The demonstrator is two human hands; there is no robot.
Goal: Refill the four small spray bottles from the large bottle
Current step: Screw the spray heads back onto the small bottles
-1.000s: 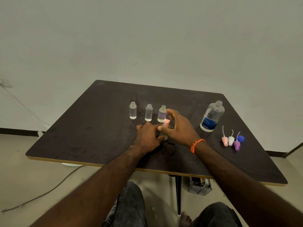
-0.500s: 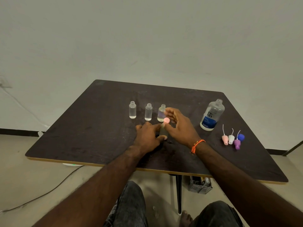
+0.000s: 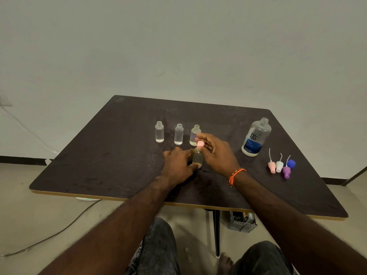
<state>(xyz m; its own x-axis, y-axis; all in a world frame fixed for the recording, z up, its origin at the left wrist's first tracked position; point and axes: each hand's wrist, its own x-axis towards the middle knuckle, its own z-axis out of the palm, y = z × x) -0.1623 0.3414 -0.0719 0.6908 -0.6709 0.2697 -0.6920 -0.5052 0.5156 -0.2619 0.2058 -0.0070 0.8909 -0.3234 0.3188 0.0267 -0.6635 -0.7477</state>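
A small spray bottle (image 3: 197,158) was held upright on the dark table (image 3: 111,155) between the two hands. Its body was gripped by the curled fingers and thumb of the left hand (image 3: 178,165), and its pink cap (image 3: 200,144) was pinched by the fingertips of the right hand (image 3: 216,153). Three uncapped small bottles (image 3: 178,134) were lined up just beyond the hands. The large bottle (image 3: 256,137) was stood open well right of the right hand, with three spray heads (image 3: 279,166) and a blue cap (image 3: 291,163) nearer.
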